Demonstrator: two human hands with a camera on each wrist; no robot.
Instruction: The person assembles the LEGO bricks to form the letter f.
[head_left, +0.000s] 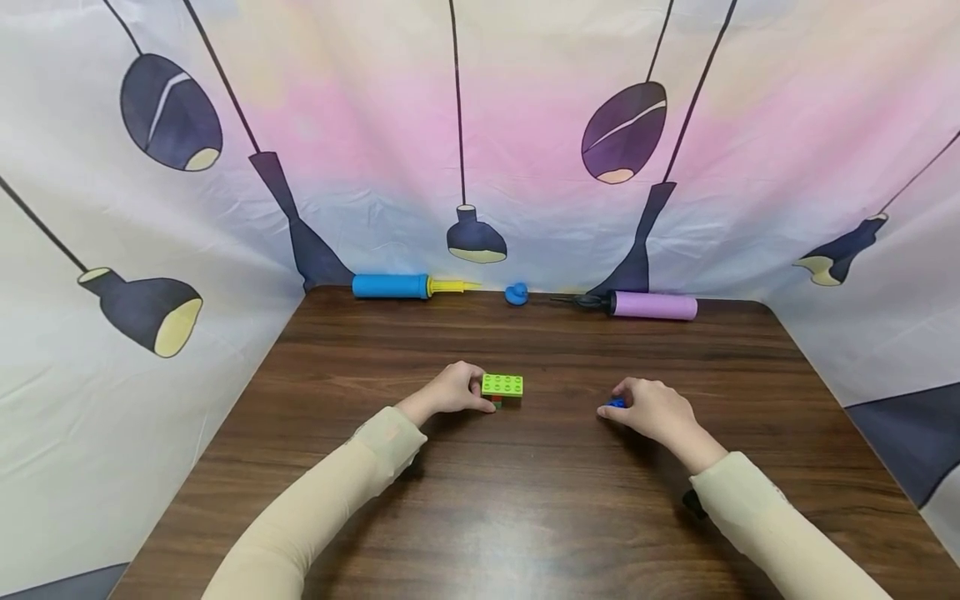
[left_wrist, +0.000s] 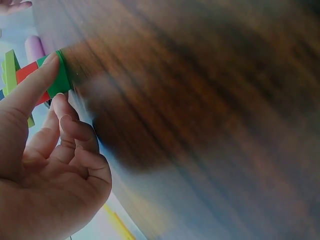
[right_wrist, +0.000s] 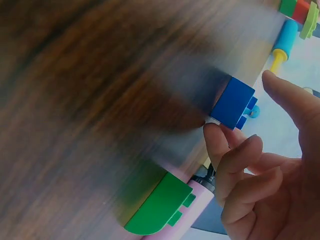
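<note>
My left hand (head_left: 452, 388) pinches a small stack of toy building bricks at its left side, thumb on the green bottom brick (left_wrist: 61, 80). Above that comes a red brick (left_wrist: 28, 73), and a wide lime-green brick (head_left: 502, 384) tops the stack, overhanging to the right. Farther right, my right hand (head_left: 658, 408) reaches around a blue brick (right_wrist: 233, 103) standing on the table, studs up. Its fingertips are right at one side of the brick, while the thumb stands apart from it. Beside that hand lies a green brick with a rounded end (right_wrist: 159, 206), hidden in the head view.
Along the back edge of the wooden table (head_left: 480, 500) lie a blue hand pump (head_left: 390, 287) with a yellow nozzle, a small blue rubber duck (head_left: 516, 293) and a purple pump (head_left: 654, 305). A lamp-patterned curtain (head_left: 390, 108) hangs behind.
</note>
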